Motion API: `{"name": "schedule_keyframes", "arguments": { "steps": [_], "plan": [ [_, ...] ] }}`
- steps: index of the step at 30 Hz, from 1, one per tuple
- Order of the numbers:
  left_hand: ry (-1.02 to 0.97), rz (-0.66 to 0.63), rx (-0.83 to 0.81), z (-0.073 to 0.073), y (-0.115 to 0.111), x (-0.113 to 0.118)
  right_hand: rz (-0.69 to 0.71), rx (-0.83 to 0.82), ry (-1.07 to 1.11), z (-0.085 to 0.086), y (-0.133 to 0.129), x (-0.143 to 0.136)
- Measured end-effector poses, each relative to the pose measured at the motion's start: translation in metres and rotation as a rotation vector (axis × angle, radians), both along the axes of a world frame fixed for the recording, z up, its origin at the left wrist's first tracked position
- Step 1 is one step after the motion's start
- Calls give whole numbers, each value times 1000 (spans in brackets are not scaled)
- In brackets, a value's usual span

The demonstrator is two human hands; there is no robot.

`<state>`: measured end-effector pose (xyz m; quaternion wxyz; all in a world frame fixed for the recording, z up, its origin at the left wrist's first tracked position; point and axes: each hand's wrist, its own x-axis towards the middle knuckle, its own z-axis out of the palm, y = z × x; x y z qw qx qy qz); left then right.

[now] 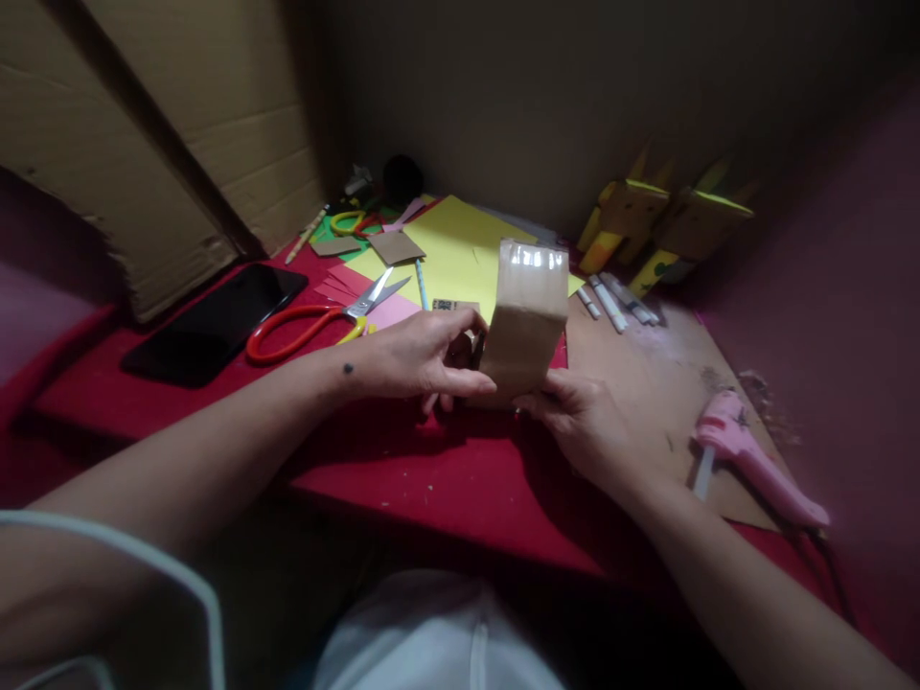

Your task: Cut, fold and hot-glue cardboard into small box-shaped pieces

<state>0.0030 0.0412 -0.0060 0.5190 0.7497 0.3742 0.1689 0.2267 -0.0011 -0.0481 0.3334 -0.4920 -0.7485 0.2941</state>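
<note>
A small brown cardboard box [526,331], with light glinting on its shiny top, is tilted up between my two hands above the red tabletop [424,479]. The thumb of my left hand [424,356] presses at its lower left edge, and the fingers bend in behind it, partly hidden. My right hand [579,417] pinches the bottom right corner; some of its fingers are out of sight under the box. Just left of the left hand lie large scissors [316,326] with red and yellow handles, blades apart. A striped blue pencil-like stick [421,285] rests behind that hand.
Behind are yellow paper [460,230], a cardboard square [397,248] and a black phone [216,321]. To the right, a pink glue gun [754,455] lies on a cardboard sheet [647,383] near several white markers [609,304]. Two cardboard figures [701,230] stand behind.
</note>
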Motion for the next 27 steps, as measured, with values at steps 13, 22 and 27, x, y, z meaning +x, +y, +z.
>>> {"name": "schedule_keyframes", "arguments": {
  "steps": [13, 22, 27],
  "plan": [
    [-60, -30, 1, -11, 0, -4, -13, 21, -9, 6, -2, -2],
    [-125, 20, 148, -19, -3, 0, -18, -29, 22, 14, -5, -8],
    [-75, 28, 292, -21, -3, 1, -5, -13, 57, 14, -5, -8]
  ]
}}
